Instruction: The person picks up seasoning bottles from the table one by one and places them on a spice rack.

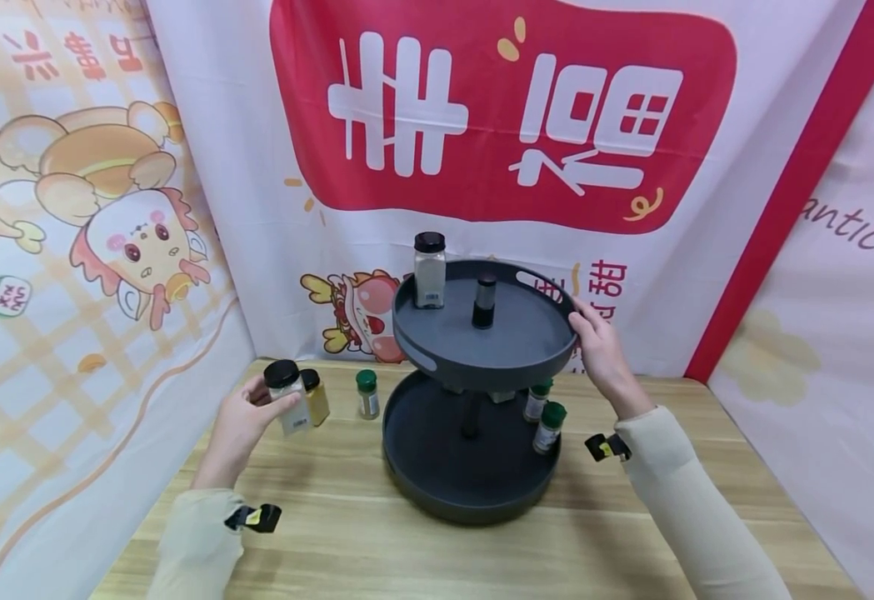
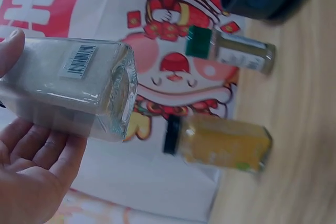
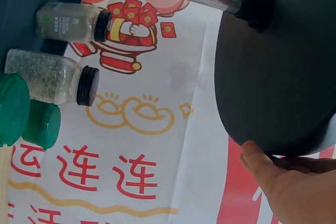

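Note:
My left hand grips a square glass spice jar with a black lid and pale contents, held above the table at the left. The jar's base and barcode label face the left wrist view. My right hand holds the rim of the upper tier of a dark grey two-tier rack, its thumb on the underside in the right wrist view. Another black-lidded jar stands on that tier, left of the central post. Green-capped bottles stand on the lower tier.
A black-lidded jar of yellow powder and a green-capped bottle stand on the wooden table, left of the rack. Two black-lidded jars, one with dark flecks, show between the tiers. Printed cloth hangs behind and at both sides.

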`<state>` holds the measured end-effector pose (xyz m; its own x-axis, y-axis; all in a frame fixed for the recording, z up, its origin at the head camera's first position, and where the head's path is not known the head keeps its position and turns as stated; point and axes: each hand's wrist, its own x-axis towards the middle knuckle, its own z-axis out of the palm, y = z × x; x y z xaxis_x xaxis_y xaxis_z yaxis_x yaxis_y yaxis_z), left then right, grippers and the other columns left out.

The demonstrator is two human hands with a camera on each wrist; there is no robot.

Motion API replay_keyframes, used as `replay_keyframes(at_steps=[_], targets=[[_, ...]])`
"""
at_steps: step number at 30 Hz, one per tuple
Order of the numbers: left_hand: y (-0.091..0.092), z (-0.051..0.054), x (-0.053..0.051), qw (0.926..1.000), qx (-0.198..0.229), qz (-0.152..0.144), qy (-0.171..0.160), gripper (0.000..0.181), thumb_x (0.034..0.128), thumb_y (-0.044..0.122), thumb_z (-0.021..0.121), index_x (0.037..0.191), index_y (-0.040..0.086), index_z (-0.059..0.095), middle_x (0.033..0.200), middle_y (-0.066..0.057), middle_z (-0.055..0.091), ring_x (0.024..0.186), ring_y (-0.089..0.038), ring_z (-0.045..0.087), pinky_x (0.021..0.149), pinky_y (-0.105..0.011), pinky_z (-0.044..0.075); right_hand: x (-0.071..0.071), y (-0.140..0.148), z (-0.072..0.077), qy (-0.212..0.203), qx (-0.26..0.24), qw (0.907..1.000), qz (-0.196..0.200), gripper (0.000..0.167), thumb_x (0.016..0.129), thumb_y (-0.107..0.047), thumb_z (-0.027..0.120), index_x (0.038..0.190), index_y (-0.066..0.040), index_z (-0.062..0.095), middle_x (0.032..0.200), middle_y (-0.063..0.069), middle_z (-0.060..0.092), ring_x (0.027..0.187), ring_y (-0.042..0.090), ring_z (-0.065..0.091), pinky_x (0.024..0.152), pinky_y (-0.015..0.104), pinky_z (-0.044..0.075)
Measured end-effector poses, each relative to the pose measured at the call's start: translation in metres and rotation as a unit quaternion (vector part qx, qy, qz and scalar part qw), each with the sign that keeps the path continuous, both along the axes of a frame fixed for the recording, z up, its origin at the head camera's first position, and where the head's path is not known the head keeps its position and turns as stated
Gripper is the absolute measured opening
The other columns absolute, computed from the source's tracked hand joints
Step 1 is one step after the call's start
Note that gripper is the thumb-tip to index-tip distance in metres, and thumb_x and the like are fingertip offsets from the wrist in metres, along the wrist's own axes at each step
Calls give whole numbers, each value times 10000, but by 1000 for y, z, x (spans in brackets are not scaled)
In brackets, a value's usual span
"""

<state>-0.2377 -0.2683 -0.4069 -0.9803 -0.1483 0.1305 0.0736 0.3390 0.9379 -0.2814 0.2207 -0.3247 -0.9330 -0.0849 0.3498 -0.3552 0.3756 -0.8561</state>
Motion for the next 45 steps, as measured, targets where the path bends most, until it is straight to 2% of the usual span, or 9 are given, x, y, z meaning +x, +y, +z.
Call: replay_keyframes(at_steps=[6,9,12,14,21,26,30,35,45], targets=[[17,19,-8,9993,69,-76,355,668,814,326,752,1332,-2,488,1186,-136,567,981,-92,544,824,-173,464,5,-2,1,19,107,9998,-147,519,1033,-328,329,1497,-106,259,1421,198,396,784,237,513,730,308,420],[26,32,-11,9993,29,-172,336,717,807,354,752,1363,6,460,1225,-160,541,1028,-160,514,871,-238,450,6,-3,2,40,110,9998,-166,523,1034,-303,328,1502,-89,233,1476,192,317,970,306,526,871,396,416],[37,45,-14,9988,85,-308,380,703,803,344,758,1353,11,472,1228,-177,547,1041,-206,519,892,-297,449,7,-3,1,69,62,9998,-155,524,1035,-280,331,1502,-70,217,1511,179,255,1244,322,390,1015,471,321],[44,54,-16,9982,54,-364,470,674,803,337,760,1334,16,494,1202,-166,561,1022,-204,531,880,-299,460,7,-4,1,103,53,9998,-159,528,1035,-278,333,1501,-61,214,1515,179,245,1312,316,328,1052,496,287],[65,83,-25,9962,-30,-484,727,587,788,355,770,1226,25,560,1047,-85,578,908,-173,523,765,-253,469,9,-5,2,121,71,9997,-218,530,1034,-286,329,1501,-60,215,1511,177,254,1241,318,378,982,473,339],[74,96,-36,9946,-73,-390,958,527,771,355,785,1146,37,596,938,-58,557,833,-177,496,673,-249,445,12,-7,4,98,122,9995,-267,520,1034,-277,332,1503,-81,221,1471,192,317,1068,325,448,865,452,373],[78,105,-40,9948,-127,-333,958,505,765,389,782,1086,51,589,917,-54,532,830,-185,468,660,-269,426,15,-8,4,101,207,9994,-256,526,1032,-296,337,1505,-98,220,1456,198,337,1063,315,453,860,429,380],[84,116,-44,9959,-54,-424,803,566,756,435,776,1130,58,579,1000,-76,555,899,-202,473,738,-308,427,15,-10,2,97,156,9996,-236,526,1032,-287,340,1504,-90,218,1384,214,395,978,303,457,800,399,388],[97,142,-52,9936,246,-641,897,589,765,394,781,1233,97,583,1133,-89,601,996,-210,510,872,-380,441,17,-11,2,142,33,9996,-257,514,1032,-259,347,1501,-84,230,1394,221,392,1061,312,448,859,421,379]])
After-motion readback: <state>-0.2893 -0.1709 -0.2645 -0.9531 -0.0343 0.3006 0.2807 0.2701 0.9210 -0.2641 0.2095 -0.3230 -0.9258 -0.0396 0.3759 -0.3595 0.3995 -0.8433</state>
